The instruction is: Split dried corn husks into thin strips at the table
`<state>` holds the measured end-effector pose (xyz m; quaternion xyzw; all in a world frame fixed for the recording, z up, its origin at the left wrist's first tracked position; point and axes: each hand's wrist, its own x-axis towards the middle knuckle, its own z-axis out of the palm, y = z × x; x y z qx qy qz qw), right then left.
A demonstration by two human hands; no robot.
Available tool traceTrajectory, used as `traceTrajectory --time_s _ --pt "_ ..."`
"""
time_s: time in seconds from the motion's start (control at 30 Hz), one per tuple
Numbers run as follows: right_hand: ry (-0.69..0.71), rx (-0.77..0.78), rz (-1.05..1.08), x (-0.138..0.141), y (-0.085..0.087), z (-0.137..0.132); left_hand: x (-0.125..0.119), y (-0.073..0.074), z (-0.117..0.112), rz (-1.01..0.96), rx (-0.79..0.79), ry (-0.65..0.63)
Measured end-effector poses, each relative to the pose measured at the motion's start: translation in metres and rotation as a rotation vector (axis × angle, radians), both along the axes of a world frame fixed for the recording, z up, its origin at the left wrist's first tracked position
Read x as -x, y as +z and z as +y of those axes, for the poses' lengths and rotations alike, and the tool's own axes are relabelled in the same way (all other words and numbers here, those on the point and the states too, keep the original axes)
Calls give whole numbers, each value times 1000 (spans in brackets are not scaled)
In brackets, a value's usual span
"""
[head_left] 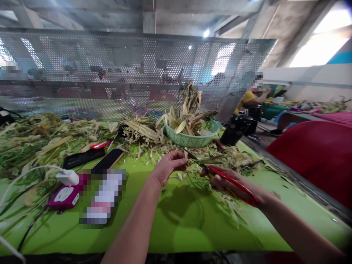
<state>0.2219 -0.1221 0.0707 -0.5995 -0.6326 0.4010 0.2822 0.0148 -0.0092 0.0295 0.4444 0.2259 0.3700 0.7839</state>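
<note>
My right hand (220,180) is closed around a pair of red-handled scissors (241,187), whose dark blades point to the upper left. Near the blade tips, my left hand (169,167) pinches a small pale plant piece (186,153). Pale bits and thin green stalks (232,205) lie on the green tabletop (192,220) below the hands. Just beyond them sits a light green basket (189,140) heaped with dried plant leaves (189,106).
Dried plant material (35,139) covers the left side. Nearer are a dark phone (107,161), a red cutter (101,144) and a purple power unit (64,196) with a white plug (67,177). A perforated metal screen (123,73) stands behind; a person (249,97) is at the right.
</note>
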Motion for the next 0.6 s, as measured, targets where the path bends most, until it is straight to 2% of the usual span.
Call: traceTrajectory --time_s 0.1,0.4,0.5,0.6 --pt "24 84 80 0 -2 1 0 1 -1 5 -4 -7" --pt "-36 35 -11 4 -2 5 2 -2 2 -6 -32 -26" --pt "-88 -10 -168 -6 -9 13 3 -3 3 -17 -23 6" --pt "-192 -95 -491 -25 -23 24 4 -1 3 -19 0 38"
